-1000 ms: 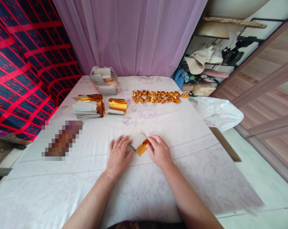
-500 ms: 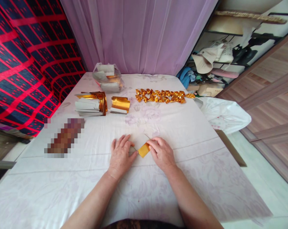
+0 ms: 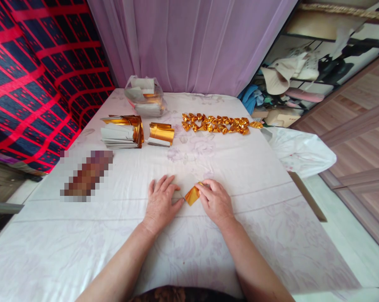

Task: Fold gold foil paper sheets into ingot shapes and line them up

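Spreading the left hand point(image 3: 162, 203) flat on the tabletop point(image 3: 183, 240) with its grip apart, resting its thumb by the left corner of the gold foil sheet point(image 3: 193, 195). Clamping the grip of the right hand point(image 3: 216, 204) on that sheet's right side, holding it between both hands. Possibly risking a skewed crease by pulling unevenly on the right, or a slip across the tabletop by pressing too lightly on the left. Perhaps also risking crumpled foil by pinching too hard. Compared with a second ago, showing less of the sheet's pale side and angling the gold face differently. Farther off, leaving the larger bundle point(image 3: 118, 134), smaller bundle point(image 3: 162, 133), row of gold pieces point(image 3: 222, 124) and plastic bag point(image 3: 145, 100) in place, merely showing them farther right in view.
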Tool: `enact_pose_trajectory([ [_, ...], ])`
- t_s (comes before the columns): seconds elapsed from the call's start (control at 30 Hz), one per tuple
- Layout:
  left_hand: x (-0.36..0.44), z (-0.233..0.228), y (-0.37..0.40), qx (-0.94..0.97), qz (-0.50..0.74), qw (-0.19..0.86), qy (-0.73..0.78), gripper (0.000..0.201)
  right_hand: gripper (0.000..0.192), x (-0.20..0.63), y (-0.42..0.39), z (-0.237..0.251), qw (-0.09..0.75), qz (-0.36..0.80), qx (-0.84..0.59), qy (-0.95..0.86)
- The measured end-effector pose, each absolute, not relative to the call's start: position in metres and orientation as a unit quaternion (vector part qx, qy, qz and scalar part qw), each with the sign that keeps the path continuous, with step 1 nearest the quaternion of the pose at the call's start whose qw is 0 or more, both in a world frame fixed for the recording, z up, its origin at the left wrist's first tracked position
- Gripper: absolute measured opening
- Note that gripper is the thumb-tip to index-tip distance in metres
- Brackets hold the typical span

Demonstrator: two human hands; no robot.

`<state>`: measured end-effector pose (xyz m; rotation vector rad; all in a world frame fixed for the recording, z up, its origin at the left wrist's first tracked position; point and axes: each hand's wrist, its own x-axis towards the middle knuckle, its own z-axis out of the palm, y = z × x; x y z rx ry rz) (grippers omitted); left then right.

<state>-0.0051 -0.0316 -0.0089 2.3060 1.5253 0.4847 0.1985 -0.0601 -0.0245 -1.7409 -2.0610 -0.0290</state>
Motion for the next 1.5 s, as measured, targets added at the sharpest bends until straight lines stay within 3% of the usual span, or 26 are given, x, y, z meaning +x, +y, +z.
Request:
enact_pose_trajectory([
  [0.4, -0.008, -0.001, -0.034, 0.826, 0.175, 0.189, 0.501, 0.028, 0.025, 0.192, -0.064, -0.025, 0.241, -0.029, -0.64, -0.729],
  [0.53, -0.006, -0.003, -0.033, 0.819, 0.169, 0.179, 0.519, 0.017, 0.022, 0.19, -0.067, -0.023, 0.256, -0.02, -0.635, -0.728],
  [0.77, -0.005, -0.005, -0.032, 0.815, 0.17, 0.184, 0.523, 0.011, 0.028, 0.193, -0.066, -0.025, 0.273, 0.018, -0.649, -0.709],
  [1.1, -0.006, -0.003, -0.032, 0.817, 0.169, 0.187, 0.518, 0.01, 0.012, 0.196, -0.063, -0.022, 0.316, 0.115, -0.662, -0.67],
  [1.27, -0.006, -0.005, -0.032, 0.816, 0.169, 0.186, 0.52, 0.013, 0.016, 0.2, -0.06, -0.016, 0.329, 0.1, -0.609, -0.715],
  [1.5, -0.005, -0.004, -0.031, 0.812, 0.167, 0.192, 0.525, 0.013, 0.016, 0.203, -0.055, -0.017, 0.281, 0.106, -0.618, -0.726],
])
